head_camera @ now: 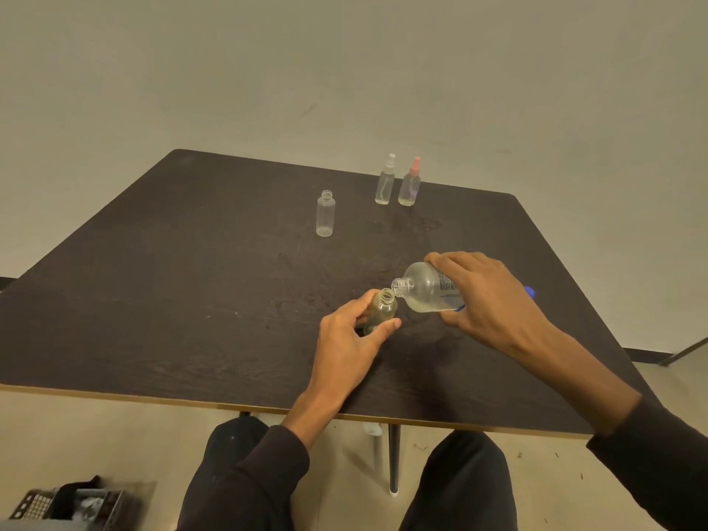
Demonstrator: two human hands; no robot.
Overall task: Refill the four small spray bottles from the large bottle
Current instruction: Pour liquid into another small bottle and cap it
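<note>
My right hand (494, 300) grips the large clear bottle (425, 287), tipped over to the left with a little pale liquid inside. Its open neck touches the mouth of a small capless bottle (381, 310) standing on the dark table (191, 300). My left hand (352, 339) holds that small bottle between thumb and fingers. Another small bottle without a cap (325, 214) stands farther back. Behind it to the right stand two capped spray bottles, one with a white sprayer (385, 182) and one with a pink sprayer (410, 183).
A blue object (529, 291), partly hidden behind my right hand, lies on the table. Wet-looking marks show on the tabletop near the bottles. A dark crate (72, 503) sits on the floor at the lower left. A wall rises behind the table.
</note>
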